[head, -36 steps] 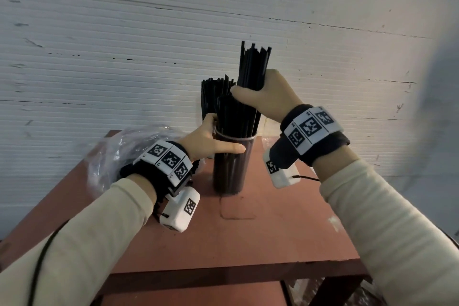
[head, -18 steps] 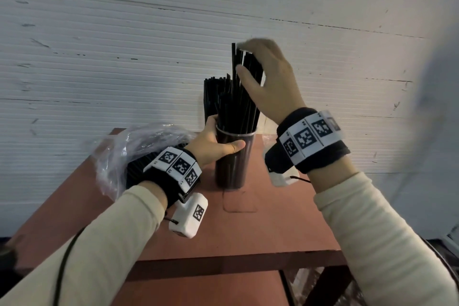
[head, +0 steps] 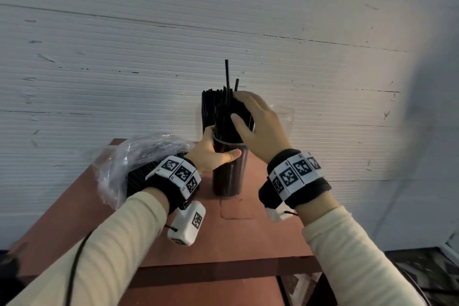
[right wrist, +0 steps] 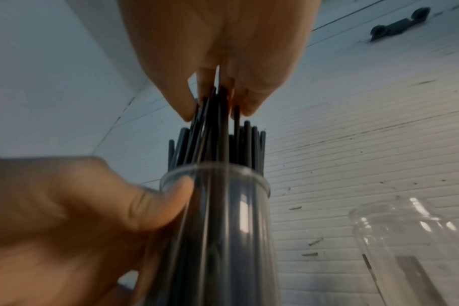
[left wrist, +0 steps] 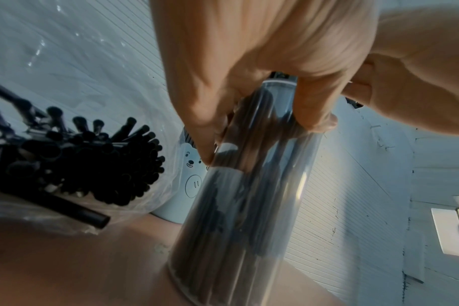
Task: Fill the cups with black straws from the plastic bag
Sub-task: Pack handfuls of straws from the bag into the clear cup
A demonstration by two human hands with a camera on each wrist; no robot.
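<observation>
Left hand is wrapped round a clear cup on the table; straws in it are pinched by the right hand. More straws are held in the bag. No legible writing is seen, only cartoon faces on a white cup.

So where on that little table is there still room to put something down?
The near half of the red table, in front of the clear cup, is bare. The back is crowded: plastic bag on the left, both hands round the cup, an empty cup on the right.
</observation>
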